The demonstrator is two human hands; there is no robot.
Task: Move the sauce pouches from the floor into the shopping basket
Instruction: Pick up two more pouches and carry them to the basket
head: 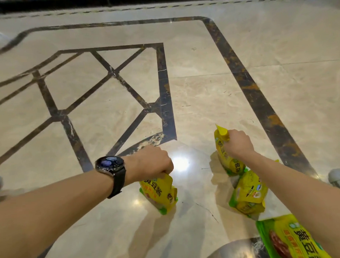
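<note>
Over on the left, the left hand [151,163], a watch [110,165] on its wrist, is clamped around the top edge of the first pouch [161,196]. Fingers are curled tight on it, and the pouch stands upright with its bottom on the floor [202,87].

Across the bright glare spot, the right hand [239,145] has its fingers wrapped round the neck of the second pouch [229,161], just under the yellow cap [223,135]. This one tilts, its lower end down by the floor. Touching that end lies the third pouch [247,195], nobody holding it. The fourth pouch [289,241] lies flat at the near right, partly under the forearm.

So this looks like the pick-up step, two at once! Both grips look secure, neither pouch looks clear of the floor yet, and no basket is in view.

Next move, by my reckoning: lift both straight up, turn to find the basket, then drop them in. The right one should come up without dragging the third pouch. Two more wait after that.
</note>
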